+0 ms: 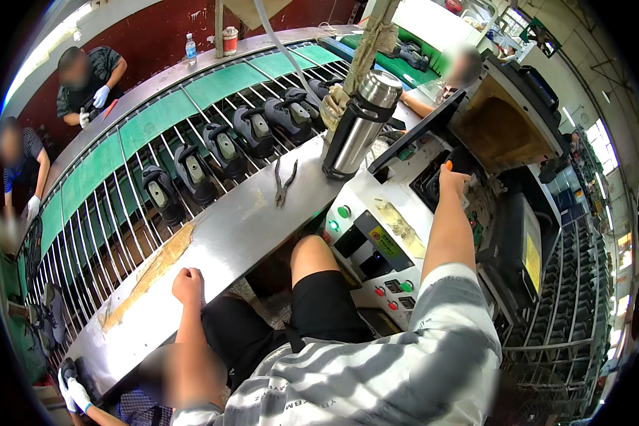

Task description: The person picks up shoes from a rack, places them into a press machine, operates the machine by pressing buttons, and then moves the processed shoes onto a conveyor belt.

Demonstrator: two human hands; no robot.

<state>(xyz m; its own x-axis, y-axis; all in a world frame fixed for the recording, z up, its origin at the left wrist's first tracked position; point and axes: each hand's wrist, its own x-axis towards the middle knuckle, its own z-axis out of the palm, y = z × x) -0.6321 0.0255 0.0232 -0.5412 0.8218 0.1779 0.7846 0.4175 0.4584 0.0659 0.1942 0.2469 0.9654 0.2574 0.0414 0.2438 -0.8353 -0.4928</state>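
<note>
My left hand (pixel 189 286) is curled into a fist at the near edge of the metal ledge (pixel 227 238), with nothing visible in it. My right arm stretches forward to the machine (pixel 433 177) on the right. There my right hand (pixel 453 183) is closed at the machine's dark opening, below a raised, brown-faced cover (pixel 505 117). A small orange tip (pixel 449 165) shows at its fingers; what it belongs to is hidden. Pliers (pixel 285 183) lie on the ledge, beside a steel thermos (pixel 366 124) in a black holder.
Dark shoes (pixel 224 149) stand in a row on the barred conveyor (pixel 113 213) beyond the ledge. Green and red buttons (pixel 343 211) dot the machine's white panel. Co-workers (pixel 89 82) stand across the conveyor; gloved hands (pixel 74 390) show at lower left. Racks (pixel 568 284) fill the right.
</note>
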